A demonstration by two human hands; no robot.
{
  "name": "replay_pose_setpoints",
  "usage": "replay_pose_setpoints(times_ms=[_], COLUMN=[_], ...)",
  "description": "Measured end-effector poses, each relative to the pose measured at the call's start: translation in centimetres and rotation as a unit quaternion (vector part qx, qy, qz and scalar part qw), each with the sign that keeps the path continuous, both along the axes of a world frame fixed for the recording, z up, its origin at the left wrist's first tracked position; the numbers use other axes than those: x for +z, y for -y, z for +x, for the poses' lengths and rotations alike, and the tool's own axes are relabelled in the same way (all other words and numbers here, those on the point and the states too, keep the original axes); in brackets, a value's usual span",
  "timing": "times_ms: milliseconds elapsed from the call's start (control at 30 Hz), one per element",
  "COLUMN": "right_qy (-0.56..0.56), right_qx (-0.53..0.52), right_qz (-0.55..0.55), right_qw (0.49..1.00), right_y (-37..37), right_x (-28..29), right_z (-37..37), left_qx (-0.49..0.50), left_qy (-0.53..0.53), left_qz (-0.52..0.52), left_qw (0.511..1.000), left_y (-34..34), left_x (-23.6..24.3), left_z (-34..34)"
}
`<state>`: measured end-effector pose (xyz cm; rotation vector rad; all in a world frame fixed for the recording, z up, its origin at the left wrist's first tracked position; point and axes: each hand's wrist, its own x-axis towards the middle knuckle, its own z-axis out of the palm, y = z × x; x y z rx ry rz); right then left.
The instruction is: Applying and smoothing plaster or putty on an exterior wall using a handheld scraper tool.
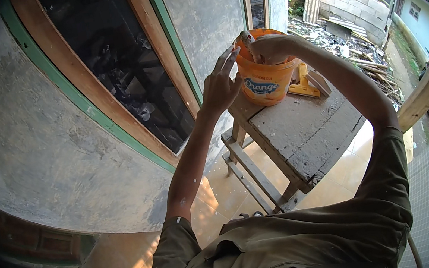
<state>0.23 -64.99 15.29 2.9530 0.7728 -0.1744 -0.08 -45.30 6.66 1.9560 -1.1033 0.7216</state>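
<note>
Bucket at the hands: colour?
The bucket is orange with a blue patch, seen in the head view.

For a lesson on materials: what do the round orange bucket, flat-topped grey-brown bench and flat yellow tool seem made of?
Round orange bucket: likely plastic; smooth, slight sheen, thin rim.
Flat-topped grey-brown bench: wood, rough and dusty; plank seam and worn edge show.
Flat yellow tool: perhaps plastic, by its even colour; could be painted.

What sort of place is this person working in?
Likely a house porch, perhaps under repair: there's a patchy grey wall, a tiled floor, and a grimy table bearing an orange bucket.
</note>
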Motion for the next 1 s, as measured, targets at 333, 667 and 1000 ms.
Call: replay_pose_setpoints(times_ms=[333,667,1000], right_qy=[-0.150,0.115,0.220], right_qx=[0.062,0.053,-0.013], right_qz=[0.011,0.163,0.149], right_qw=[0.987,0.978,0.964], right_y=[1.9,6.7,7.2], right_x=[0.0,5.6,7.2], right_z=[2.0,-0.2,-4.3], left_qx=[0.027,0.000,-0.040], left_qy=[-0.055,-0.054,-0.101], left_qz=[0.024,0.001,-0.022], left_qw=[0.998,0.999,0.994], left_y=[-0.4,0.1,0.4], left_x=[0.6,0.4,0.1], left_z=[-0.9,-0.6,-0.2])
